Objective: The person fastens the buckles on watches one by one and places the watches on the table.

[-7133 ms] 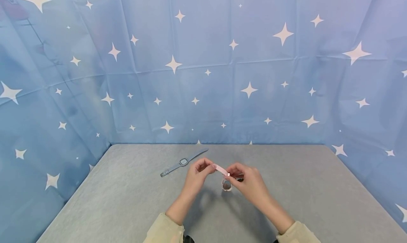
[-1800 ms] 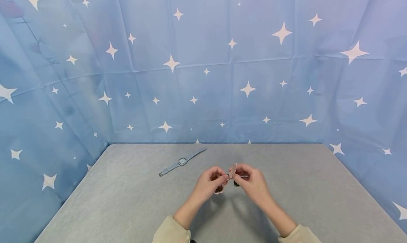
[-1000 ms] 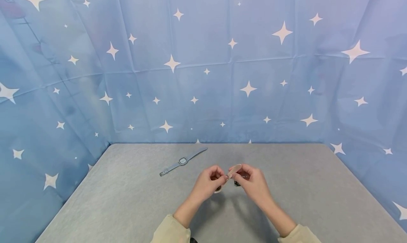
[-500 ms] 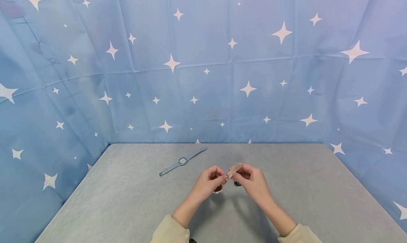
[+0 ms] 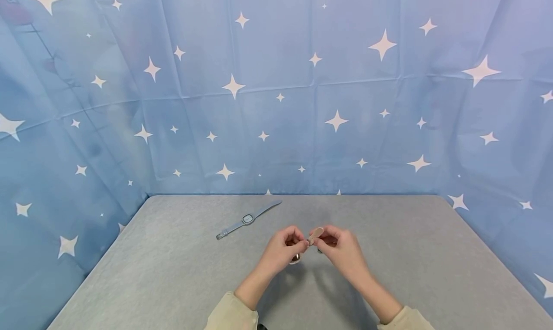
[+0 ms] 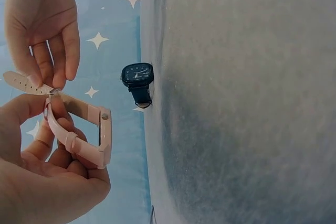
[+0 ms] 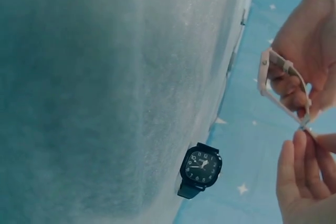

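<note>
Pale pink wristwatch with a smooth, hole-punched strap, held in the air above the grey table, its strap bent into a loop. The left hand pinches the band beside the buckle, with the case just below it; the right hand pinches the free strap end. This end slants up from the buckle toward the right hand, the nearer one. Count: two hands; three wristwatches, namely the pink, one black with a rounded-square dial, and one light-blue with a slim strap, lying outstretched; one table.
</note>
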`<state>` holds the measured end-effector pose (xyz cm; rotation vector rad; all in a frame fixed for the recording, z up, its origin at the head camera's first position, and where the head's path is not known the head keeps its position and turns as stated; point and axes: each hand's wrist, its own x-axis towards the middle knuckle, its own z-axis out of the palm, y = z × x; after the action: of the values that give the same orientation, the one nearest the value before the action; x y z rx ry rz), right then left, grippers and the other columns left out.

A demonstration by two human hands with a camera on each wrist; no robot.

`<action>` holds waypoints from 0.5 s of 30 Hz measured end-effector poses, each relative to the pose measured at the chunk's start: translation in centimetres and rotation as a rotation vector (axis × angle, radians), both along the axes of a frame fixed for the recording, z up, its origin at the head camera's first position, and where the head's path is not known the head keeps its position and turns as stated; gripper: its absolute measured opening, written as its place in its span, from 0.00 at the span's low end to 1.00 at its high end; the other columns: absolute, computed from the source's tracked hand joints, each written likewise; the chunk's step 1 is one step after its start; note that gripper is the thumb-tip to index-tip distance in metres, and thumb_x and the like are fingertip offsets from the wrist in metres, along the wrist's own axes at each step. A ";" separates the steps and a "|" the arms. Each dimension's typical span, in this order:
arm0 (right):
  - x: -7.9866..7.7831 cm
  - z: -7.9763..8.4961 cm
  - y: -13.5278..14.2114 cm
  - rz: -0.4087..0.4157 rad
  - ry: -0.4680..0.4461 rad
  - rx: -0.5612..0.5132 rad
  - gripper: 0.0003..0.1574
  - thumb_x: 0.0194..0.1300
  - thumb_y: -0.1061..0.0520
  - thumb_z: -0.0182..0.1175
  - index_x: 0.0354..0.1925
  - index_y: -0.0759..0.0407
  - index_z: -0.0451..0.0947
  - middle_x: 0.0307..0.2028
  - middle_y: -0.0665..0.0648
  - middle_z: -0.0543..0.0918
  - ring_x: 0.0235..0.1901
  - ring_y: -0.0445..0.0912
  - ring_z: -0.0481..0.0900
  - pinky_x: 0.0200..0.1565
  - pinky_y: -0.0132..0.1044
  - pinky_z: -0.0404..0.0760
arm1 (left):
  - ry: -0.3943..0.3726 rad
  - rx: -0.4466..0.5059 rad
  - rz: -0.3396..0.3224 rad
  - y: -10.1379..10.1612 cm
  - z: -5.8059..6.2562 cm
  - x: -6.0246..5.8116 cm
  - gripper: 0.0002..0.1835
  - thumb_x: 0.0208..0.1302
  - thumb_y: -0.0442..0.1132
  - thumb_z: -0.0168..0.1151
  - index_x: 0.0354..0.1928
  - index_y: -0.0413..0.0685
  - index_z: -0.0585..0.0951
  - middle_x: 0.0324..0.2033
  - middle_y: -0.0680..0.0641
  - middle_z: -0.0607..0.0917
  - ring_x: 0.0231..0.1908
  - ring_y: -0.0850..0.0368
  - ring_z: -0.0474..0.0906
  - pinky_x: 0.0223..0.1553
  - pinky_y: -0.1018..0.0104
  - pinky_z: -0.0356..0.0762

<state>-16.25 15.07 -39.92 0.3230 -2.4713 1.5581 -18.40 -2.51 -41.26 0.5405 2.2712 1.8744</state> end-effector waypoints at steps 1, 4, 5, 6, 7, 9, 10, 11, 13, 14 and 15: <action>0.0 0.0 0.0 0.001 0.013 0.006 0.06 0.64 0.65 0.65 0.41 0.62 0.86 0.35 0.57 0.89 0.30 0.35 0.83 0.34 0.29 0.83 | 0.003 -0.006 0.001 0.0 0.0 0.0 0.08 0.69 0.36 0.62 0.37 0.36 0.78 0.30 0.37 0.82 0.25 0.57 0.70 0.25 0.70 0.69; 0.1 0.0 -0.2 -0.006 0.051 0.036 0.07 0.63 0.67 0.65 0.40 0.62 0.86 0.35 0.57 0.90 0.32 0.38 0.86 0.36 0.27 0.83 | 0.014 -0.031 0.005 0.0 -0.1 -0.1 0.08 0.68 0.36 0.62 0.36 0.36 0.77 0.27 0.41 0.80 0.24 0.59 0.69 0.25 0.72 0.69; 0.1 0.0 -0.2 -0.005 0.061 0.043 0.07 0.63 0.68 0.65 0.40 0.62 0.86 0.36 0.57 0.90 0.33 0.40 0.87 0.36 0.26 0.83 | 0.017 -0.037 0.004 0.0 -0.1 -0.1 0.08 0.68 0.35 0.62 0.35 0.36 0.77 0.27 0.43 0.79 0.24 0.60 0.69 0.25 0.72 0.69; 0.1 -0.1 -0.3 -0.005 0.072 0.053 0.08 0.62 0.68 0.65 0.40 0.61 0.87 0.36 0.56 0.90 0.34 0.42 0.87 0.37 0.26 0.83 | 0.018 -0.043 0.004 0.0 -0.1 -0.1 0.08 0.68 0.35 0.62 0.35 0.36 0.77 0.26 0.45 0.79 0.24 0.61 0.69 0.25 0.73 0.68; 0.1 -0.1 -0.3 -0.005 0.083 0.063 0.08 0.62 0.68 0.65 0.39 0.61 0.87 0.35 0.56 0.90 0.34 0.43 0.88 0.37 0.26 0.83 | 0.020 -0.051 0.003 0.0 -0.1 -0.2 0.07 0.68 0.35 0.61 0.35 0.36 0.77 0.25 0.47 0.78 0.23 0.61 0.68 0.24 0.73 0.68; 0.2 -0.1 -0.4 -0.006 0.104 0.088 0.08 0.61 0.69 0.66 0.38 0.61 0.87 0.35 0.56 0.90 0.33 0.44 0.88 0.36 0.26 0.83 | 0.022 -0.053 0.001 0.0 -0.1 -0.2 0.07 0.67 0.34 0.61 0.34 0.36 0.76 0.24 0.49 0.77 0.22 0.63 0.68 0.24 0.73 0.68; 0.2 -0.2 -0.5 -0.006 0.118 0.101 0.09 0.60 0.70 0.66 0.38 0.61 0.87 0.34 0.55 0.90 0.33 0.44 0.88 0.36 0.26 0.84 | 0.025 -0.051 0.000 0.0 -0.2 -0.2 0.07 0.67 0.33 0.61 0.34 0.36 0.76 0.24 0.50 0.76 0.22 0.63 0.68 0.24 0.73 0.67; 0.2 -0.2 -0.6 -0.007 0.132 0.112 0.09 0.60 0.70 0.66 0.38 0.61 0.87 0.34 0.55 0.89 0.33 0.43 0.88 0.35 0.26 0.84 | 0.026 -0.051 0.000 0.0 -0.2 -0.2 0.06 0.66 0.33 0.60 0.34 0.36 0.76 0.24 0.50 0.76 0.21 0.64 0.67 0.24 0.73 0.67; 0.2 -0.3 -0.7 -0.013 0.161 0.135 0.09 0.59 0.70 0.67 0.37 0.61 0.87 0.34 0.55 0.89 0.32 0.41 0.88 0.35 0.26 0.84 | 0.028 -0.054 0.004 -0.1 -0.3 -0.2 0.06 0.66 0.32 0.61 0.34 0.36 0.76 0.23 0.51 0.76 0.21 0.65 0.67 0.23 0.74 0.68; 0.2 -0.4 -0.7 -0.017 0.171 0.141 0.09 0.58 0.70 0.68 0.37 0.61 0.87 0.33 0.55 0.89 0.32 0.41 0.87 0.35 0.26 0.84 | 0.028 -0.055 0.007 -0.1 -0.3 -0.2 0.06 0.66 0.33 0.61 0.33 0.36 0.76 0.23 0.51 0.75 0.20 0.65 0.67 0.23 0.73 0.67; 0.2 -0.4 -0.7 -0.021 0.182 0.149 0.08 0.58 0.70 0.68 0.37 0.61 0.87 0.33 0.55 0.89 0.32 0.41 0.87 0.34 0.26 0.84 | 0.028 -0.060 0.009 -0.1 -0.3 -0.2 0.06 0.65 0.33 0.61 0.33 0.36 0.76 0.23 0.52 0.75 0.20 0.65 0.67 0.23 0.73 0.67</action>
<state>-16.04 14.35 -40.33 0.4407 -2.4435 1.2778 -18.59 -2.59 -41.55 0.5520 2.3439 1.8070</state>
